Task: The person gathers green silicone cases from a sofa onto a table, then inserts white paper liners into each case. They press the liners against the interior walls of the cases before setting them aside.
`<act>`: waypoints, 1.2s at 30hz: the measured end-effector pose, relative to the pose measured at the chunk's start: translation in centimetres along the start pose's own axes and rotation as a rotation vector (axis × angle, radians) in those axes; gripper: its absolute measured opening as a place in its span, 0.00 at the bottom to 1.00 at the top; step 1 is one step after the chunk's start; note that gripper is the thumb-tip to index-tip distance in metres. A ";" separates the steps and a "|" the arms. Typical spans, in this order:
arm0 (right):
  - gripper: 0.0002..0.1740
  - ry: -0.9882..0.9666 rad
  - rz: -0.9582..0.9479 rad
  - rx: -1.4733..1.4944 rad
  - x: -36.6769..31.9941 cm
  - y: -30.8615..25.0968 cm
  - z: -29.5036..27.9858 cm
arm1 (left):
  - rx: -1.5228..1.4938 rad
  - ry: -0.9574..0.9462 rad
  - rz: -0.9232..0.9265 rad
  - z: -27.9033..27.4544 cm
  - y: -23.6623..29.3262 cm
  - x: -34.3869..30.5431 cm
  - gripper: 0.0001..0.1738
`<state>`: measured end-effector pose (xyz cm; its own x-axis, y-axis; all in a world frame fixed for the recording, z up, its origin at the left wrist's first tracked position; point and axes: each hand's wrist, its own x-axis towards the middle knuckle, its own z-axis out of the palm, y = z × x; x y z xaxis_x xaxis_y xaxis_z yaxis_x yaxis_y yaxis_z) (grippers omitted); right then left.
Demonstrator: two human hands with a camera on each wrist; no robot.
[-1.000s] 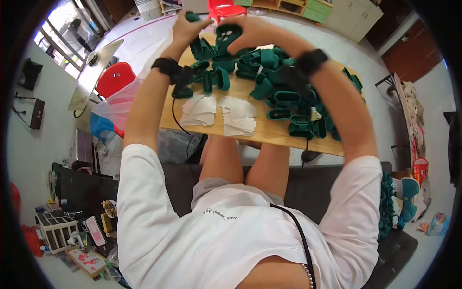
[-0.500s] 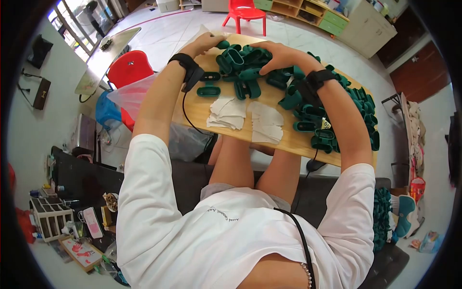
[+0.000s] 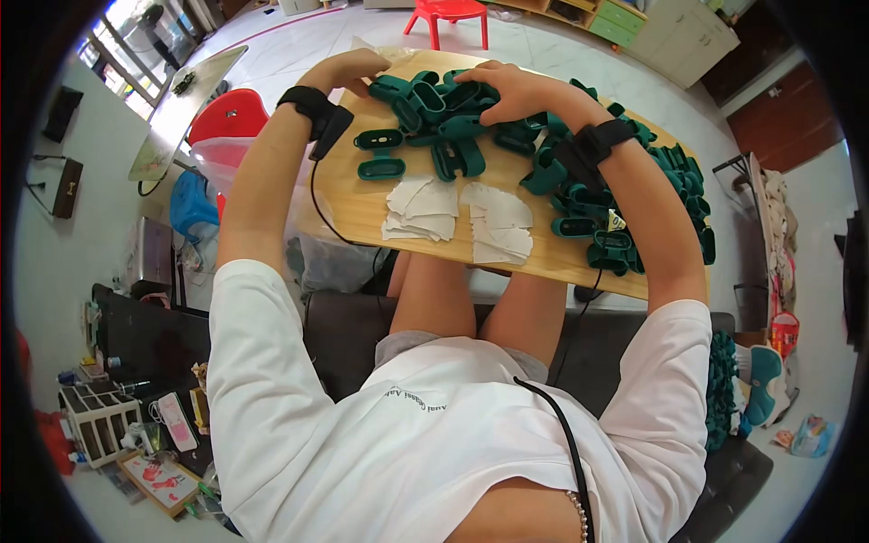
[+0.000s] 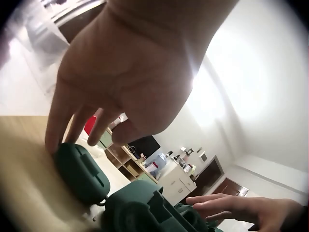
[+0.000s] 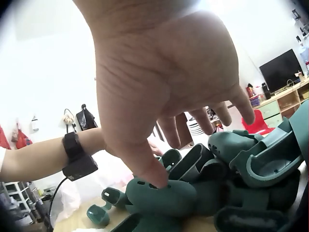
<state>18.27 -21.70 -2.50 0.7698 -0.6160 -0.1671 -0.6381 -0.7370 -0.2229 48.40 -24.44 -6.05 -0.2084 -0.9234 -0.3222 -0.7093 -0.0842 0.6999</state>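
Green earbud-case covers, soft-looking hinged shells, lie heaped on the wooden table [image 3: 353, 204]. My left hand [image 3: 348, 71] reaches down at the heap's far left end. In the left wrist view its extended fingertips touch the end of one closed cover [image 4: 82, 174]. Over the heap's middle, my right hand [image 3: 518, 90] spreads its fingers. Its thumb rests on a cover [image 5: 161, 195] in the right wrist view, while the other fingers reach over more covers [image 5: 231, 145]. Two halves of an opened cover [image 3: 380, 169] lie apart from the heap, nearer me.
Two stacks of torn white paper, the left stack [image 3: 421, 210] and the right stack [image 3: 498, 222], lie near the front edge. More green covers [image 3: 674, 172] fill the table's right side. A black cable [image 3: 321, 213] runs from the left wrist camera past the table edge.
A second ago the left hand held a green cover raised at the far left and the right hand was beside another. Both hands have since come down to the heap, and the view has shifted.
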 end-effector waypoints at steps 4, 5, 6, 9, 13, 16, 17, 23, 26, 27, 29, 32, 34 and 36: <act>0.48 -0.005 0.025 0.031 -0.7 -0.8 0.0 | 0.204 -0.043 -0.080 -0.6 -0.3 0.3 0.37; 0.49 0.038 -0.006 0.027 -1.1 -1.2 0.3 | 0.209 -0.026 -0.069 -0.5 0.0 0.1 0.39; 0.50 0.084 -0.038 0.020 -1.9 -1.7 0.9 | 0.215 -0.006 -0.055 0.1 0.3 -0.3 0.41; 0.52 0.137 -0.010 -0.103 -1.5 -2.0 2.9 | 0.151 0.011 -0.036 1.6 2.8 -2.3 0.49; 0.49 0.075 0.085 -0.190 -2.4 -2.1 2.2 | 0.205 -0.010 0.140 3.4 3.7 -3.3 0.64; 0.42 0.255 -0.036 -0.121 -5.1 -1.3 1.4 | 0.359 -0.159 0.026 4.2 5.0 -3.6 0.78; 0.41 0.308 -0.051 -0.115 -7.3 -1.5 0.8 | 0.452 -0.106 0.100 4.4 4.2 -2.5 0.79; 0.37 0.512 0.047 -0.102 -25.4 -3.1 0.4 | 0.621 0.161 0.324 7.3 3.6 -3.1 0.84; 0.33 0.603 0.368 -0.113 -35.5 -3.2 3.3 | 0.508 0.300 0.518 6.7 2.3 -1.1 0.73; 0.33 0.637 0.499 -0.111 -39.3 -2.6 5.0 | 0.405 0.262 0.580 6.2 1.6 0.0 0.67; 0.33 0.698 0.830 -0.144 -48.3 -1.4 10.0 | 0.142 0.048 0.516 5.5 -0.2 1.4 0.53; 0.49 0.332 1.679 -0.035 -62.3 -1.3 19.2 | 0.058 -0.063 0.586 3.8 -3.5 4.7 0.54; 0.58 0.131 2.051 0.211 -68.0 -2.6 25.1 | 0.217 -0.018 0.373 4.6 0.0 1.6 0.57; 0.68 0.123 2.087 0.452 -72.7 -4.8 32.0 | 0.318 0.055 0.528 2.9 -1.4 2.7 0.57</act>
<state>-34.13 35.51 -19.98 -0.8943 -0.2555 -0.3673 -0.2745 0.9616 -0.0005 46.89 -25.70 -9.69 -0.5570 -0.8287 0.0552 -0.6879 0.4975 0.5284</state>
